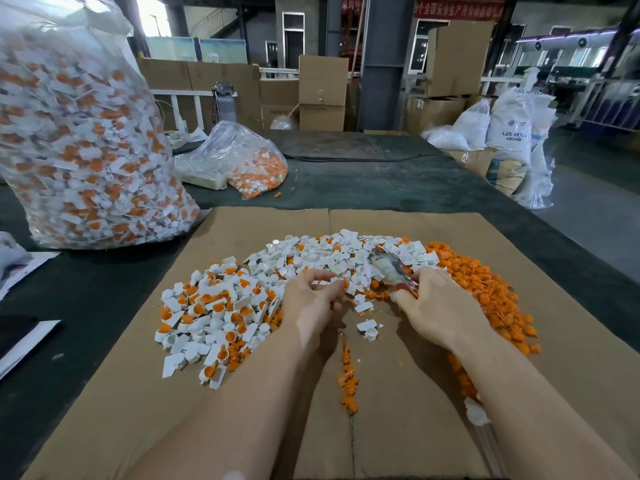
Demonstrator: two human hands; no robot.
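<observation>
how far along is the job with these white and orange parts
Looks done, if parts are being joined: the heap of joined white-and-orange pieces on the left, and the big bag of them. In hand: left hand pinches a small piece, right hand grips a blurred tool. Left: the loose white parts and the orange heap.

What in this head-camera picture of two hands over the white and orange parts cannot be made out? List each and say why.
Head view: the tool in the right hand is motion-blurred, its handle hidden by the hand; kind unclear.
Head view: the small piece the left hand pinches is mostly covered by that hand.
Head view: the red banner is cut by the top edge, lettering too small.
</observation>
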